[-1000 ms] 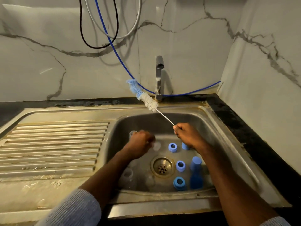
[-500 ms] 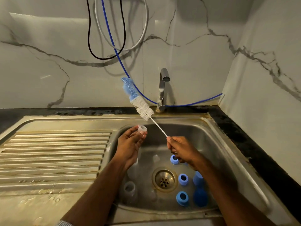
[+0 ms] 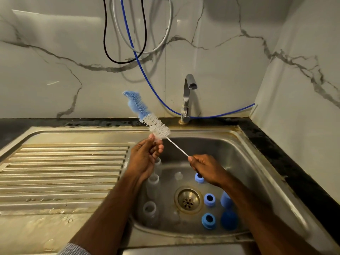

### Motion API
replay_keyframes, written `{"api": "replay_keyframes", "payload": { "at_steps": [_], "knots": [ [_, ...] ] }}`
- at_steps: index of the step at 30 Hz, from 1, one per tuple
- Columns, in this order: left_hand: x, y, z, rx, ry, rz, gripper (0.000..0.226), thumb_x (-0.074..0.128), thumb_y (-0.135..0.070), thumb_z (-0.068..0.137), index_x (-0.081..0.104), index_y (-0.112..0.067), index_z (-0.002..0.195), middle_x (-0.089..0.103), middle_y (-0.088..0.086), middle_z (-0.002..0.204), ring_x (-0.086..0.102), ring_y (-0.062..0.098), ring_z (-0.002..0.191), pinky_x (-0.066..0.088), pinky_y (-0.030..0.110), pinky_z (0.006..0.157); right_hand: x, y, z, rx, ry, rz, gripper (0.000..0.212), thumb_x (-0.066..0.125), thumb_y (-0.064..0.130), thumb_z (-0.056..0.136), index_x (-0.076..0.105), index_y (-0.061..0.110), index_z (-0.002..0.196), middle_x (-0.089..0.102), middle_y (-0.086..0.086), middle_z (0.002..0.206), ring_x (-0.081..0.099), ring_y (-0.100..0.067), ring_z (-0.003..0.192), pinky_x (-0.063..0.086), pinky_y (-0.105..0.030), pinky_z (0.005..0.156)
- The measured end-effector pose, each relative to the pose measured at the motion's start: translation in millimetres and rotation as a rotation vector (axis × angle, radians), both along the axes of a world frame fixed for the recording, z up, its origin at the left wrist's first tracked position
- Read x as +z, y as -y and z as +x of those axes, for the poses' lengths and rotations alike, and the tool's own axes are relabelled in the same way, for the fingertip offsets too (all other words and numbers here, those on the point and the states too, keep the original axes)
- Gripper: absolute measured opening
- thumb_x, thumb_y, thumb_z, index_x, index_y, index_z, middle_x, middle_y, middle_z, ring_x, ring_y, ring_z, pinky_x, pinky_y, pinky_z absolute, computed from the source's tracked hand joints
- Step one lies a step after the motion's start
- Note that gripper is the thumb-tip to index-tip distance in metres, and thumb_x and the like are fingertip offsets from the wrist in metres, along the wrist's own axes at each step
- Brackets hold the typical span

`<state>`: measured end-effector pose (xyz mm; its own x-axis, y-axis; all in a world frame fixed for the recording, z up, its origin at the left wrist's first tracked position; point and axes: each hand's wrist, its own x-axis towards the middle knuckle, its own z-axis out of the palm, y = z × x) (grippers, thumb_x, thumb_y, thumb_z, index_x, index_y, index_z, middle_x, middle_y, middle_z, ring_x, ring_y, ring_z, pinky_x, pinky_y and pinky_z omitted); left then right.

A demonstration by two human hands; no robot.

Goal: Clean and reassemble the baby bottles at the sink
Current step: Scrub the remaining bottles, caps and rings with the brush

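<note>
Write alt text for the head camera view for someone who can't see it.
Over a steel sink, a person's right hand grips the wire handle of a blue and white bottle brush, while the left hand holds a small clear part against its bristles. Clear bottles and blue rings sit around the drain.

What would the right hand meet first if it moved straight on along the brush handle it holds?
Probably the left hand, which pinches a small clear part at the white bristles of the bottle brush. The right hand points up-left there; depth is uncertain.
</note>
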<state>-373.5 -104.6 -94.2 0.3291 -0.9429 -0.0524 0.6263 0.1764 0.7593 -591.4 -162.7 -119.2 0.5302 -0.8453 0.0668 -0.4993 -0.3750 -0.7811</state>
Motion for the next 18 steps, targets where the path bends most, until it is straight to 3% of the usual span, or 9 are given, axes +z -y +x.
{"api": "replay_keyframes", "payload": {
  "at_steps": [5,8,11,13,15,16,18],
  "knots": [
    [1.0,-2.0,6.7,-0.165,-0.088,0.121,0.03,0.061,-0.033,0.095,0.066,-0.003,0.097,0.066,0.005,0.067,0.061,0.007,0.051,0.051,0.015,0.047,6.4,-9.8,-0.1,0.138,0.066,0.176,0.047,0.041,0.036,0.107,0.048,0.025,0.062,0.041,0.011,0.051,0.037,-0.007,0.047,0.035,-0.026,0.052],
    [-3.9,1.7,5.3,-0.1,-0.068,0.031,0.025,0.069,-0.029,0.086,0.073,-0.005,0.092,0.071,0.011,0.079,0.068,0.013,0.065,0.059,0.02,0.061,14.0,-16.3,1.3,0.135,0.086,0.288,0.045,0.039,0.039,0.107,0.048,0.02,0.068,0.037,0.008,0.051,0.03,-0.006,0.043,0.026,-0.02,0.042],
    [-10.5,1.7,2.6,0.164,0.375,-0.064,0.018,0.076,-0.018,0.083,0.073,-0.007,0.098,0.075,0.011,0.09,0.072,0.018,0.081,0.061,0.029,0.077,16.9,-22.5,8.8,0.109,0.089,0.368,0.044,0.038,0.04,0.107,0.048,0.018,0.071,0.034,0.005,0.052,0.026,-0.008,0.042,0.021,-0.02,0.039],
    [-15.2,3.2,2.0,0.392,0.79,-0.027,0.018,0.078,-0.016,0.086,0.072,-0.01,0.101,0.074,0.0,0.087,0.072,0.008,0.083,0.06,0.023,0.077,15.8,-26.1,14.3,0.112,0.068,0.435,0.044,0.037,0.04,0.107,0.046,0.019,0.07,0.033,0.003,0.054,0.024,-0.008,0.042,0.02,-0.02,0.038],
    [-15.2,2.5,2.3,0.49,0.978,0.004,0.017,0.075,-0.021,0.089,0.073,-0.011,0.102,0.074,-0.005,0.084,0.071,0.005,0.079,0.058,0.019,0.073,14.1,-26.9,17.1,0.107,0.029,0.399,0.044,0.037,0.04,0.107,0.046,0.019,0.07,0.034,0.003,0.054,0.027,-0.007,0.042,0.024,-0.02,0.039],
    [-14.8,1.7,2.8,0.436,0.94,0.004,0.016,0.072,-0.021,0.092,0.073,-0.008,0.101,0.074,-0.001,0.081,0.072,0.008,0.075,0.059,0.021,0.07,13.3,-25.9,17.2,0.097,0.002,0.331,0.044,0.037,0.04,0.107,0.047,0.019,0.07,0.037,0.004,0.054,0.03,-0.008,0.043,0.028,-0.021,0.042],
    [-11.2,0.0,4.5,0.203,0.637,0.021,0.021,0.063,-0.022,0.098,0.071,-0.002,0.098,0.074,0.009,0.079,0.07,0.018,0.068,0.06,0.026,0.066,11.1,-21.1,12.8,0.064,-0.069,0.14,0.045,0.038,0.04,0.107,0.047,0.019,0.068,0.043,0.006,0.054,0.038,-0.009,0.05,0.037,-0.028,0.054]
  ]
}}
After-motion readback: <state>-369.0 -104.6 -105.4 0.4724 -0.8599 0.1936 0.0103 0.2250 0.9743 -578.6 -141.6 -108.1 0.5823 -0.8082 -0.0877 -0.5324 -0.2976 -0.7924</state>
